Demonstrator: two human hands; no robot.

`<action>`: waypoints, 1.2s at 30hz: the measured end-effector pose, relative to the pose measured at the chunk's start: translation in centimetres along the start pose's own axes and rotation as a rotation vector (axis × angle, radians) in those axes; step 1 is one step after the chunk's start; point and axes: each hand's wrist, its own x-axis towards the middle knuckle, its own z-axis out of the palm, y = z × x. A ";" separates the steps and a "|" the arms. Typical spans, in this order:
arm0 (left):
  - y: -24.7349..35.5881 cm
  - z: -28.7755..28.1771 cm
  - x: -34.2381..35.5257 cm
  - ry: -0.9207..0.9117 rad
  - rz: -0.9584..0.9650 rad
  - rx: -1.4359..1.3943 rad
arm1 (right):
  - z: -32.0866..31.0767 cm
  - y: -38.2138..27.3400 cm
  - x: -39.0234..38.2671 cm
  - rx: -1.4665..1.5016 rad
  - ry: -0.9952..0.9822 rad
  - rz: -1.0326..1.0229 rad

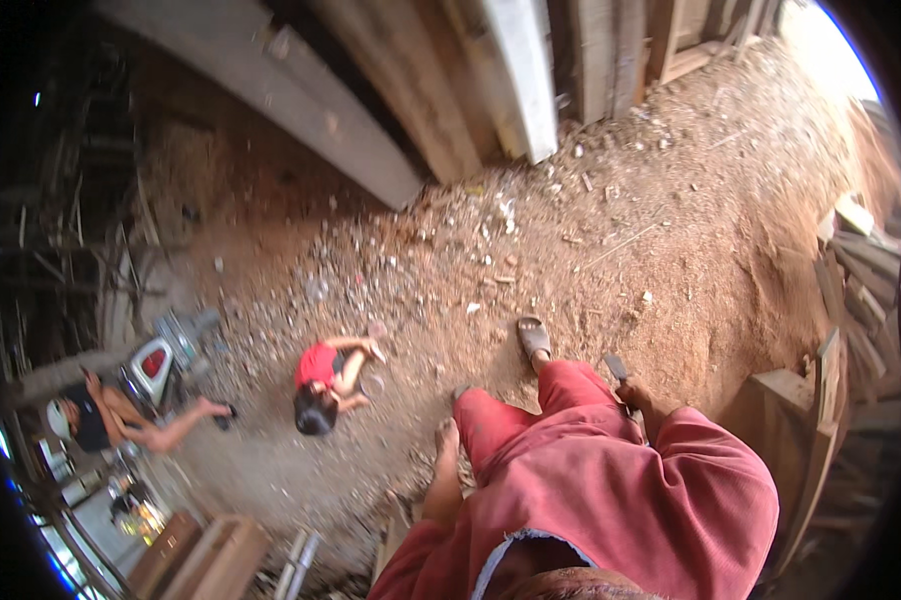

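My right hand (643, 398) is closed on a tool with a flat metal blade (615, 368), held low beside the right leg of my red trousers (575, 388). My left hand (447, 438) hangs empty by my left thigh, its fingers loosely apart. Grey sandals (533, 336) are on my feet, on dirt strewn with wood chips and debris (591, 260).
A person in red (321, 370) squats ahead-left; another, in black (99, 410), sits by a scooter (171, 360). Timber (441, 110) leans along the far side. Scrap wood (861, 280) and boards (786, 390) stand at right; planks (206, 565) lie lower left.
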 end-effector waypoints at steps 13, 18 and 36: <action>40.2 -2.4 6.4 -0.286 0.393 0.469 | -20.5 -2.8 -1.4 0.718 0.269 0.012; 60.2 -1.1 8.3 -0.359 0.649 0.749 | -14.9 4.2 5.2 0.850 0.482 0.068; 94.8 19.9 5.8 -0.512 0.476 0.296 | -28.2 15.7 6.8 1.478 0.228 0.536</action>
